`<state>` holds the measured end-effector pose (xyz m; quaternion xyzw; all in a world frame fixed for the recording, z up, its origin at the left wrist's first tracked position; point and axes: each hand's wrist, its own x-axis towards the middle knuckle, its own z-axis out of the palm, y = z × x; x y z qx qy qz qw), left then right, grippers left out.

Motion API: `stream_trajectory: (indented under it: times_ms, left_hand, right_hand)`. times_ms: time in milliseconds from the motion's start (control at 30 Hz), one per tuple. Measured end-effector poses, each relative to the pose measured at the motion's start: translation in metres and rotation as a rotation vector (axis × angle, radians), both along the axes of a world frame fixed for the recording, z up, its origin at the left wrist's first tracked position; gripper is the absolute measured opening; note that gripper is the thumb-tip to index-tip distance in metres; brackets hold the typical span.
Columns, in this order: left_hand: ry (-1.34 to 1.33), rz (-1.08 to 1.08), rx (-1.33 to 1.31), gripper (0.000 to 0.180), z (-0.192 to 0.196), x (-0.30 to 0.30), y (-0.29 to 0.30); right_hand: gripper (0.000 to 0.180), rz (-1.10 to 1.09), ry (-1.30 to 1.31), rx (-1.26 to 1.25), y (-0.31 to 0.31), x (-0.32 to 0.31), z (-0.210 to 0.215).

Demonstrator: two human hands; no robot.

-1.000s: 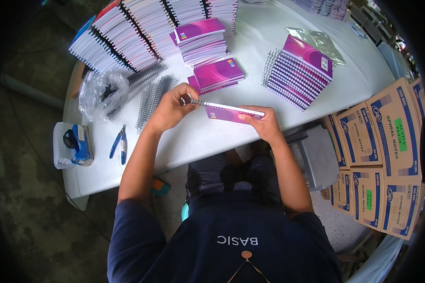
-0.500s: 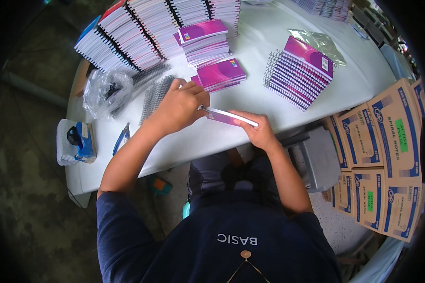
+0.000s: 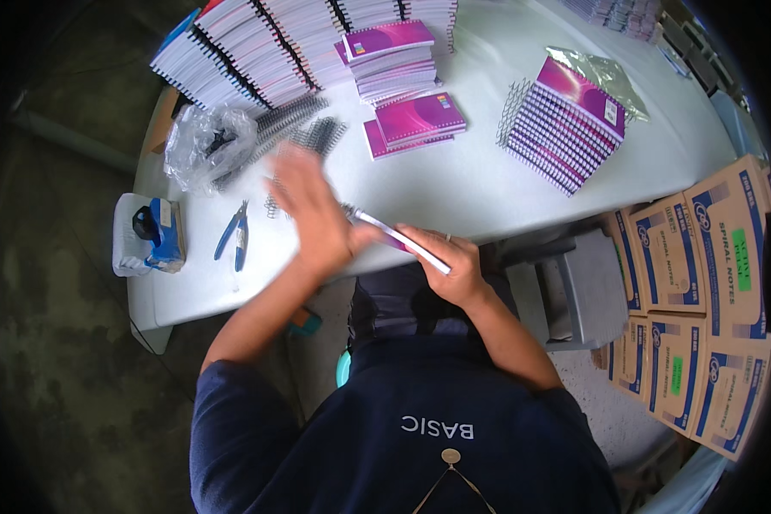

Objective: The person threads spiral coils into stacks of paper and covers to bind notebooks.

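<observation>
Held edge-on in my right hand [image 3: 451, 264] is a thin purple-covered notebook [image 3: 403, 237], its white page edge slanting down to the right. A bit of dark wire coil shows at its upper left end. My left hand [image 3: 310, 210] is open and smeared by motion, its fingers apart and its thumb close to that end of the notebook. Beyond it lie loose dark spiral coils [image 3: 319, 135], partly hidden by the fingers. Blue-handled pliers [image 3: 234, 236] rest on the table left of my left hand. Purple notebooks [image 3: 420, 120] lie in a small pile farther off.
A taller stack of purple notebooks [image 3: 392, 73] stands behind, beside rows of thick bound page blocks [image 3: 257, 51]. Coil-bound notebooks [image 3: 567, 128] are piled at the right. A clear plastic bag [image 3: 207, 150] and a blue tape dispenser [image 3: 164, 236] sit left. Cartons [image 3: 677, 291] are stacked at right.
My left hand has let go of the notebook's end, spread its fingers and moved slightly away. My right hand still holds the notebook, now tilted more steeply. The pliers are more fully visible.
</observation>
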<state>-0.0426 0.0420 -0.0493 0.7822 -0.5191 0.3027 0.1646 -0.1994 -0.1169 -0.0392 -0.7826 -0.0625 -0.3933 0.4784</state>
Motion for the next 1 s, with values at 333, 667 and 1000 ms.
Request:
stream_trajectory:
  times_ms: [333, 667, 1000]
  left_hand:
    - [0.23, -0.159, -0.004, 0.116, -0.028, -0.044, 0.01]
    - [0.29, -0.275, 0.052, 0.114, -0.044, -0.051, 0.002]
    - [0.324, -0.579, 0.063, 0.107, -0.052, -0.064, 0.012]
  right_hand:
    - [0.043, -0.024, 0.082, -0.014, 0.008, -0.003, -0.014]
    - [0.043, -0.014, 0.069, -0.024, 0.009, -0.006, -0.027]
    - [0.04, -0.031, 0.084, -0.034, 0.007, -0.002, -0.029]
